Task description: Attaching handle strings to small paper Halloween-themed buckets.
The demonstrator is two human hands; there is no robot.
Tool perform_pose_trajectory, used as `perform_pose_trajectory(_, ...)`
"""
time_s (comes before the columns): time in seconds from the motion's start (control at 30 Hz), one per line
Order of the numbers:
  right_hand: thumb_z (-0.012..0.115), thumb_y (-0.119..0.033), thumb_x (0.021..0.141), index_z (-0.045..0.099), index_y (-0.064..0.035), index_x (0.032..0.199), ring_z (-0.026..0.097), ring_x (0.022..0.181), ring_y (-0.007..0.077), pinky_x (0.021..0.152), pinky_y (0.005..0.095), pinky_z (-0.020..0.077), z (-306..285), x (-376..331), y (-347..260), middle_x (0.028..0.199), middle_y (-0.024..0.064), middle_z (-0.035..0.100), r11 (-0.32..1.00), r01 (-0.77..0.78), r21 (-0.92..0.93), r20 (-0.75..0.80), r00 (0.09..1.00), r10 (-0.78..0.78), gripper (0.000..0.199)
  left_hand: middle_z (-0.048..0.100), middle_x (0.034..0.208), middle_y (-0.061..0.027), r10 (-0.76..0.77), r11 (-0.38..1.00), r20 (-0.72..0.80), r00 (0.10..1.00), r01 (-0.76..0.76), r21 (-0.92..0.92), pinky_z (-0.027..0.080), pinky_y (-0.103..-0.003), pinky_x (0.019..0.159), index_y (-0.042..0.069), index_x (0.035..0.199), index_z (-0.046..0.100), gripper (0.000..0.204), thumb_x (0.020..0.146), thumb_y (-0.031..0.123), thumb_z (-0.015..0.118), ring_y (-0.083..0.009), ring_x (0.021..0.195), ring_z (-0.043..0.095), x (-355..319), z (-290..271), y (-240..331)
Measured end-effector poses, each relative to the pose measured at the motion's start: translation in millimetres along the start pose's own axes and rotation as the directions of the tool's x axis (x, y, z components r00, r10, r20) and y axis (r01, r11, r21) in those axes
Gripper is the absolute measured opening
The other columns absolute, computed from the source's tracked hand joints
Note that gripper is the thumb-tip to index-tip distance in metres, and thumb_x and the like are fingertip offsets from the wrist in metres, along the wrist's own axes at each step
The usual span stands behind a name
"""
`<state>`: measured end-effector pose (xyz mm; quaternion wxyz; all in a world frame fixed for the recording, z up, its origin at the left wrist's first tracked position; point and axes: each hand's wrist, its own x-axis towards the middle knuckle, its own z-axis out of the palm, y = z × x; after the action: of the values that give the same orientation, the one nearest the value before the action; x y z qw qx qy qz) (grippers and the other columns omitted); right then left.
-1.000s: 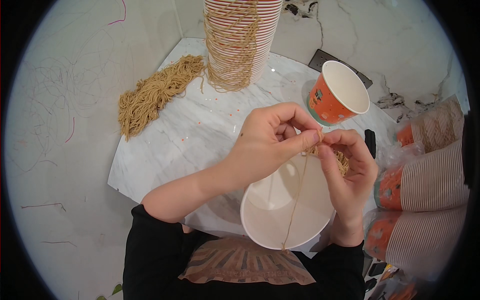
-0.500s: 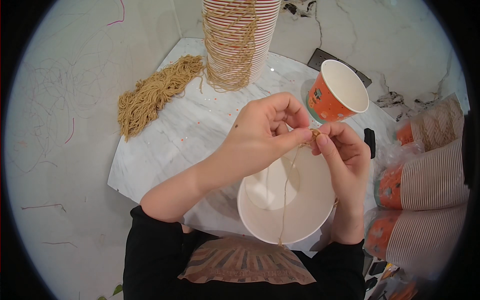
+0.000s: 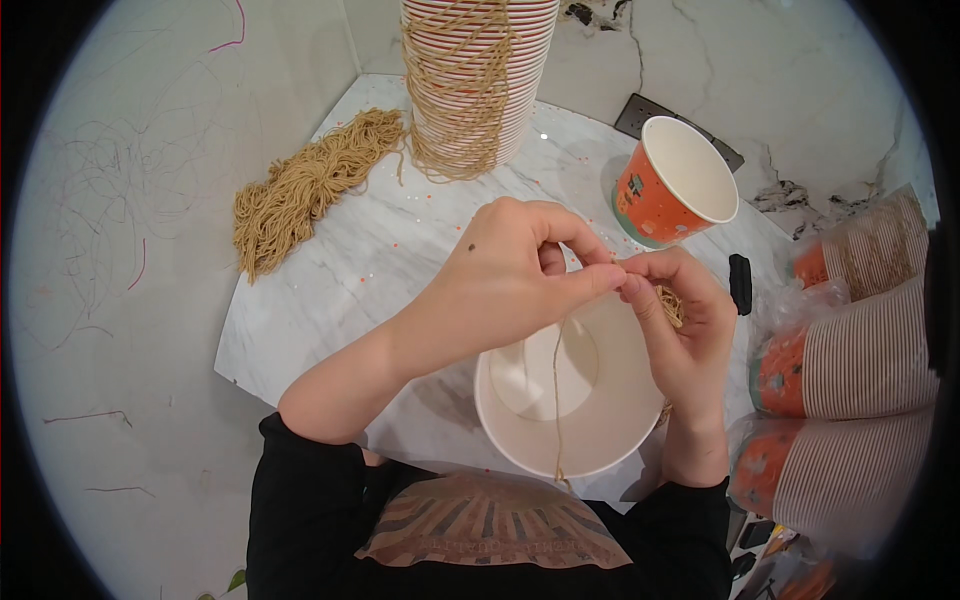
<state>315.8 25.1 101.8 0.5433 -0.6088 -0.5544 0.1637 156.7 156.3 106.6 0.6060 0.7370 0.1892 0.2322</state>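
Observation:
A large white paper tub (image 3: pixel 620 410) stands with its mouth up at the near edge of the table. Over its opening, my left hand (image 3: pixel 515 255) and my right hand (image 3: pixel 690 315) meet with thumbs and forefingers pinched together. A thin tan string (image 3: pixel 557 390) drops from these fingertips across the tub's mouth and passes over the near rim, where a small knot or loose end shows. Curled inside my right palm is a small bunch of the same string (image 3: pixel 669 306). What lies right between the fingertips is too small to make out.
A tall stack of tubs (image 3: pixel 530 90) wrapped in tan string stands at the back, beside a hank of string (image 3: pixel 315 185). One orange tub (image 3: pixel 660 205) sits back right, near a black power strip (image 3: pixel 640 118). Bagged stacks of tubs (image 3: pixel 855 360) line the right side.
My fingertips have come closer together, and the string bunch now shows lower, in my right palm. The hanging string has shifted slightly left.

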Motion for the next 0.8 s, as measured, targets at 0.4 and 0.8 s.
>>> perform_pose_trajectory(0.4, 0.08, -0.001, 0.079, 0.068, 0.0005, 0.089, 0.065, 0.072, 0.0197, 0.065, 0.0296, 0.0502, 5, 3, 5, 0.08, 0.0077, 0.066, 0.962, 0.125, -0.244, 0.024, 0.992, -0.123, 0.016, 0.072, 0.087, -0.0041, -0.073, 0.923, 0.13, 0.989, 0.116, -0.367, 0.052, -0.018, 0.067, -0.004, 0.094, 0.072, 0.012, 0.091, 0.008, 0.073, -0.0051, 0.076, 0.067, 11, -5, -13)
perform_pose_trajectory(0.8, 0.072, -0.001, 0.086, 0.067, 0.0013, 0.089, 0.063, 0.071, 0.0183, 0.066, 0.0292, 0.0486, 2, 6, 7, 0.079, 0.0084, 0.065, 0.975, 0.102, -0.199, 0.042, 0.995, -0.095, 0.006, 0.072, 0.09, -0.0041, -0.097, 0.93, 0.171, 0.98, 0.151, -0.335, 0.05, -0.019, 0.072, -0.001, 0.092, 0.069, 0.008, 0.09, 0.007, 0.07, -0.0064, 0.083, 0.066, 12, -23, -7)
